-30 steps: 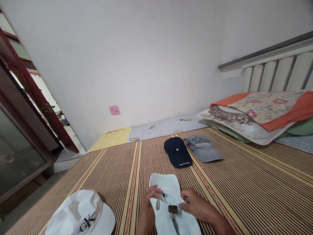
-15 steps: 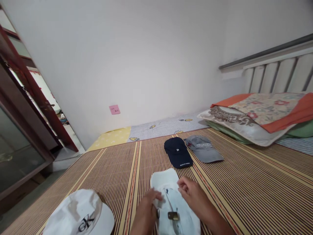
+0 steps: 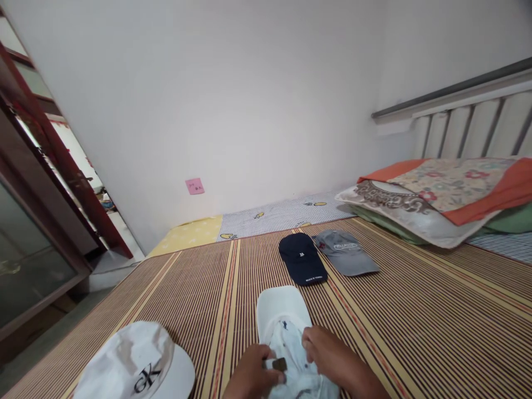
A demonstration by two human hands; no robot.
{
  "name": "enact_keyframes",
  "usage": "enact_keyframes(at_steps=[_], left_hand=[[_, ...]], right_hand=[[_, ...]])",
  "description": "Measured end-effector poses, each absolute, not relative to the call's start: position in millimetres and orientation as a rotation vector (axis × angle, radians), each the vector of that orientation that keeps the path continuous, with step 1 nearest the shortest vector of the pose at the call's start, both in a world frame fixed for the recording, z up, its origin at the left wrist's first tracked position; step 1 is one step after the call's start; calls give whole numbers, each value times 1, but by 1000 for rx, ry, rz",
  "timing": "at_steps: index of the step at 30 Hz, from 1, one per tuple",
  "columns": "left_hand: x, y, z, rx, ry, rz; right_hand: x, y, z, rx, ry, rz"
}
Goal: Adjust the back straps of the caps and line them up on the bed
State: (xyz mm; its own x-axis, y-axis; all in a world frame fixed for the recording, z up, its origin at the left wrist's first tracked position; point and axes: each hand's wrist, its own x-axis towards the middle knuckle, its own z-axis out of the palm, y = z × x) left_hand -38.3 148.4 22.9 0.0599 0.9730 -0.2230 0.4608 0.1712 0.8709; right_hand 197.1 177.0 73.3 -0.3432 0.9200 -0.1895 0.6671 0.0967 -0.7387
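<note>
A pale white-blue baseball cap (image 3: pixel 281 303) lies on the striped mat in front of me, brim pointing away, a small dark emblem on its front. Its crown is pressed flat, and a strap with a brass-coloured buckle (image 3: pixel 280 364) shows over it. My left hand (image 3: pixel 254 370) pinches the cap at the strap, thumb and fingers on either side of the buckle. On the opposite edge, just behind the brim, the curled fingers of my right hand (image 3: pixel 326 350) grip the cap's side. Both hands partly cover the crown.
A white cap (image 3: pixel 137 360) with black letters sits at the lower left. Beyond the pale cap are a navy cap (image 3: pixel 301 257) and a grey cap (image 3: pixel 347 252), side by side. Pillows (image 3: pixel 415 213) are stacked at the right, and a pink note (image 3: pixel 195 186) is on the wall.
My left hand has moved onto the strap and closed on it; the buckle has shifted up and left. My right hand has come down onto the cap's side. The other caps stay put.
</note>
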Motion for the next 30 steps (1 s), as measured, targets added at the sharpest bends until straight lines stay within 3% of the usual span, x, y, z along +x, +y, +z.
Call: enact_keyframes(at_steps=[4, 11, 18, 23, 30], left_hand=[[-38, 149, 30, 1414, 1551, 809], [-32, 144, 66, 1448, 1294, 876], [-27, 139, 85, 1536, 1299, 939], [-28, 140, 93, 1653, 1382, 977], [-30, 140, 93, 1518, 1283, 1045]], right_hand=[[205, 178, 78, -1445, -2047, 1214], [207, 169, 89, -1113, -1829, 1705], [202, 149, 116, -1268, -2120, 1276], [190, 146, 97, -1186, -2279, 1152], [194, 147, 106, -1073, -2197, 1362]])
